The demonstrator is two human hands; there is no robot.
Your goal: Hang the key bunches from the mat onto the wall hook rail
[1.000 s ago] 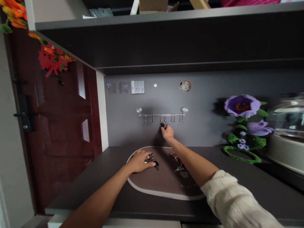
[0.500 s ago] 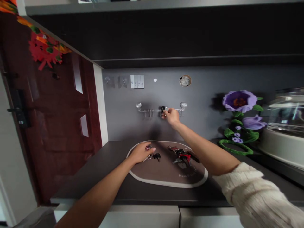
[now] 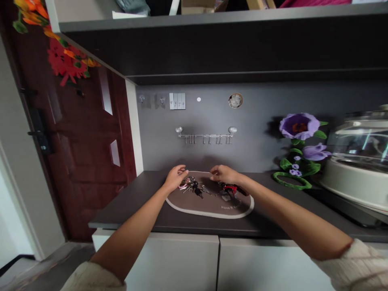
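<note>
On the brown mat (image 3: 209, 208) lie two bunches of keys. My left hand (image 3: 176, 178) is at the left edge of the left bunch of keys (image 3: 194, 186), with thumb and fingers apart and nothing visible between them. Over the far side of the right bunch of keys (image 3: 230, 189), which has a red piece, hovers my right hand (image 3: 226, 174). Its fingers are curved and apart from the thumb, and it partly hides that bunch. Behind both hands, a clear hook rail (image 3: 206, 136) is fixed to the grey wall, with bare hooks along it.
Purple felt flowers (image 3: 299, 126) and a white appliance with a clear lid (image 3: 351, 178) stand on the right. A dark shelf (image 3: 212, 48) overhangs the counter (image 3: 130, 204). Small labels (image 3: 177, 101) and two wall hooks are at upper left, beside a red-brown door (image 3: 81, 161).
My right hand has come down from the hook rail, leaving nothing hanging there. The left bunch looks larger and fuller. My left hand has drawn off the keys. The view has shifted slightly.
</note>
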